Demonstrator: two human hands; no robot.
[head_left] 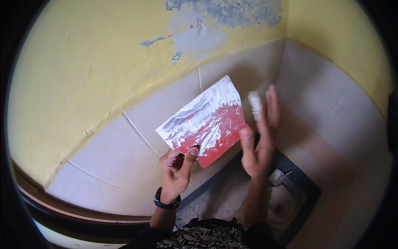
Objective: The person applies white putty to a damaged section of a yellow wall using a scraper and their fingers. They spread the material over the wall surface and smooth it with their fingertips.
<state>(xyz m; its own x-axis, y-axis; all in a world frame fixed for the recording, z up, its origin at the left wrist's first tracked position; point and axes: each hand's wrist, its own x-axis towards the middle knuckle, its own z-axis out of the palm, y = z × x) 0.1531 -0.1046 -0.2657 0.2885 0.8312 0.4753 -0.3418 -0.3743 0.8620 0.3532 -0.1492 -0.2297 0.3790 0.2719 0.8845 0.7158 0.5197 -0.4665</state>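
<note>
Red sheet (226, 124): held in mid-air ahead of the body, before pale wall tiles (114, 155); smeared side turned up toward the viewer.
White paste (211, 93): spread thickest along the upper edge, thinning into streaks toward the lower right.
Long axis: slanting from lower left to upper right.
Left hand (176, 172): nearer of the two hands; pinching the sheet's lower edge, thumb on top, fingers curled behind.
Right hand (261, 149): just beside the sheet's right edge, fingers extended upward, gripping nothing visible; thumb contact impossible to tell.
White-covered finger (255, 106): blurred, to the right of the sheet's upper corner, apart from the paste.
Yellow wall (83, 62): beyond the sheet, above the tiles, marked with grey patches (244, 12).
</note>
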